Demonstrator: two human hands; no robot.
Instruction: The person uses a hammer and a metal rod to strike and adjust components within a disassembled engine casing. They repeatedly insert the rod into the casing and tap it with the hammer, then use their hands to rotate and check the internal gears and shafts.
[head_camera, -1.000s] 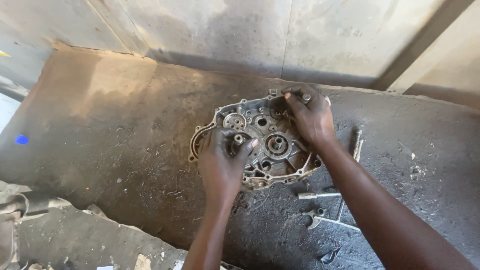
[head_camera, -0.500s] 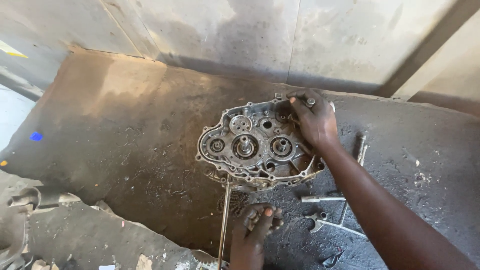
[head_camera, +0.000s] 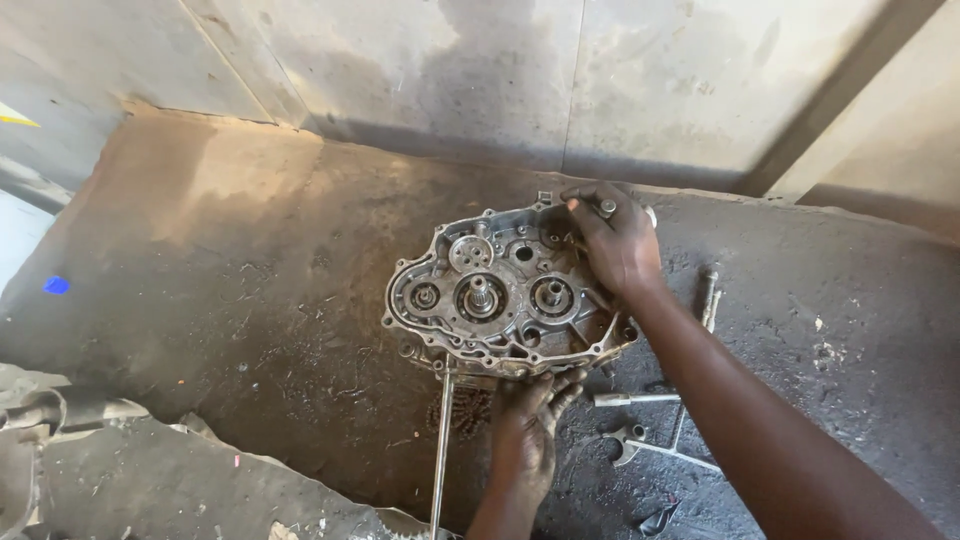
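Observation:
A grimy metal engine crankcase half (head_camera: 490, 295) with gears and shafts showing lies on the dirty concrete floor (head_camera: 230, 250). My right hand (head_camera: 615, 240) rests on its far right edge, fingers curled over the rim. At the near edge of the case my left hand (head_camera: 530, 420) grips the underside of the rim, fingertips touching the metal. A thin metal rod (head_camera: 441, 450) runs from the case's near side toward me, just left of my left hand.
Loose tools and bolts lie to the right of the case: a short socket bar (head_camera: 635, 399), a T-shaped wrench (head_camera: 640, 445) and long bolts (head_camera: 708, 300). A chain (head_camera: 462, 410) lies under the case's near edge. A wall (head_camera: 500, 70) rises behind.
My left hand left the top of the case, dropped toward me and now holds the near edge. The case's gears are uncovered. My right hand stayed on the far right rim.

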